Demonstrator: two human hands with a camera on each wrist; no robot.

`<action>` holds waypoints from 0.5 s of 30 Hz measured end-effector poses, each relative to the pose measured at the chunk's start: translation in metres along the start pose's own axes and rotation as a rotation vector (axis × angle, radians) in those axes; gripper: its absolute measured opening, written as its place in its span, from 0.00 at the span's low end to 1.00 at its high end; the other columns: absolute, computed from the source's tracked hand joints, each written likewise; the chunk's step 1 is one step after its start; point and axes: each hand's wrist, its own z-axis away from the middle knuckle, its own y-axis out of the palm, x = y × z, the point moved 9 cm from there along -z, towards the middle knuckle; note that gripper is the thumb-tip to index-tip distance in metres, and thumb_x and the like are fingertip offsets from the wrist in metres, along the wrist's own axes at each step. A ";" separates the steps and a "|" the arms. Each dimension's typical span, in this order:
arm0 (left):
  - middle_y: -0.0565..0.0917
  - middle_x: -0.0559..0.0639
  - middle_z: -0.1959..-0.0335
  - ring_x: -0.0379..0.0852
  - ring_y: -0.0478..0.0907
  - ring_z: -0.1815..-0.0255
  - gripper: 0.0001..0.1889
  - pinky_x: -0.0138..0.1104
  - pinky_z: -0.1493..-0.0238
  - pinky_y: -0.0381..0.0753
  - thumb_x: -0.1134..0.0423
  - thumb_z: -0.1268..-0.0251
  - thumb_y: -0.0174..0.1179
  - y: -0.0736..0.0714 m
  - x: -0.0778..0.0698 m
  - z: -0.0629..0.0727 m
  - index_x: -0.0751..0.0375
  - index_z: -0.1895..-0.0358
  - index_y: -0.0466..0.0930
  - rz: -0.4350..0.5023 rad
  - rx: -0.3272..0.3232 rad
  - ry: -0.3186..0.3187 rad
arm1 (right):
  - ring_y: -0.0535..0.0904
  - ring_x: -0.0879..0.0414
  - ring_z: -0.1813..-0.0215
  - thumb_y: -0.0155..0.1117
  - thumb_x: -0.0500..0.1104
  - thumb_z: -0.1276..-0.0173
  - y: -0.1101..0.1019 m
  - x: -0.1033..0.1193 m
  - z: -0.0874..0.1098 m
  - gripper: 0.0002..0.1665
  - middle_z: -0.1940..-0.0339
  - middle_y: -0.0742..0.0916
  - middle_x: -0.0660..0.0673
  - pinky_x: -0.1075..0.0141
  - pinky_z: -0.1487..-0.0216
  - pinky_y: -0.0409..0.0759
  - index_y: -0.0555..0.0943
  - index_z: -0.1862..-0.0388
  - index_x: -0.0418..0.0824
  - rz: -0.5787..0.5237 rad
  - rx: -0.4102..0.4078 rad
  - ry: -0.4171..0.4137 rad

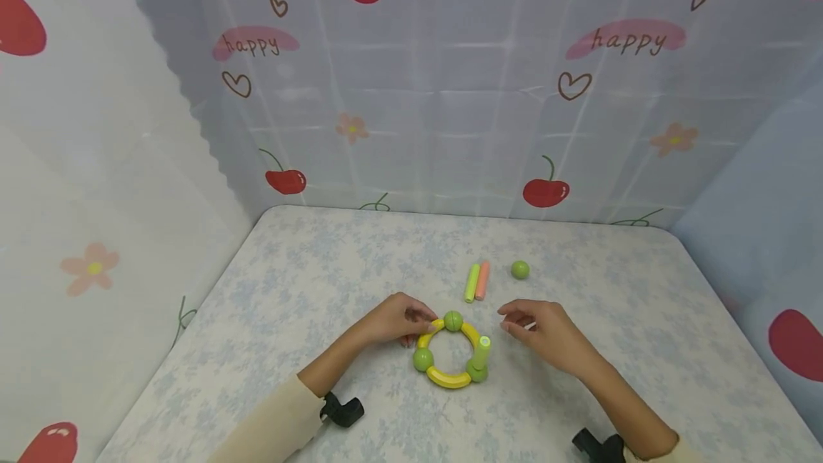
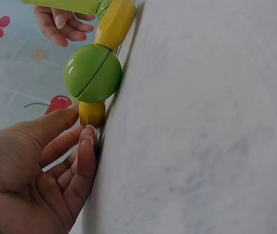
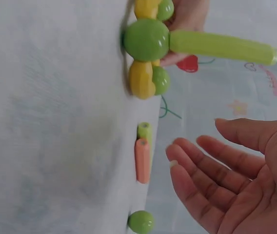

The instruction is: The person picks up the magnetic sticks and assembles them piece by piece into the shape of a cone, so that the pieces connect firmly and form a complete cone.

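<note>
A ring of curved yellow pieces (image 1: 449, 379) joined by green balls (image 1: 422, 359) lies on the table. From its near right ball a light green stick (image 1: 481, 352) stands upright; the right wrist view shows this stick (image 3: 221, 46) at full length. My left hand (image 1: 398, 318) pinches the ring's yellow piece at the far left between thumb and fingers, as the left wrist view shows close beside a green ball (image 2: 93, 73). Right of the ring, my right hand (image 1: 543, 331) hovers with relaxed, slightly bent fingers and holds nothing.
Beyond the ring lie a yellow-green stick (image 1: 472, 283) and an orange stick (image 1: 482, 281) side by side. A loose green ball (image 1: 520, 269) sits to their right. A printed curtain (image 1: 418, 127) hangs behind the table (image 1: 334, 256) and along both sides.
</note>
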 end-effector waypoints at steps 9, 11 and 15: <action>0.85 0.51 0.77 0.41 0.77 0.85 0.12 0.31 0.80 0.79 0.59 0.33 0.69 0.003 0.012 0.001 0.57 0.49 0.89 0.105 -0.016 -0.027 | 0.85 0.51 0.61 0.71 0.36 0.32 -0.004 -0.006 -0.036 0.13 0.62 0.89 0.45 0.57 0.61 0.86 0.86 0.50 0.33 0.130 -0.160 0.008; 0.85 0.51 0.78 0.41 0.76 0.86 0.12 0.31 0.81 0.78 0.59 0.33 0.70 0.003 0.013 0.001 0.56 0.49 0.89 0.110 -0.027 -0.029 | 0.85 0.50 0.61 0.71 0.37 0.32 -0.001 -0.011 -0.044 0.13 0.61 0.89 0.44 0.56 0.62 0.86 0.85 0.50 0.33 0.142 -0.165 0.038; 0.84 0.50 0.80 0.41 0.75 0.87 0.11 0.31 0.83 0.77 0.57 0.33 0.70 0.001 0.016 0.003 0.52 0.50 0.90 0.103 -0.042 -0.021 | 0.85 0.48 0.60 0.71 0.37 0.33 0.006 -0.020 -0.060 0.15 0.62 0.89 0.42 0.59 0.66 0.85 0.85 0.50 0.32 0.146 -0.167 0.093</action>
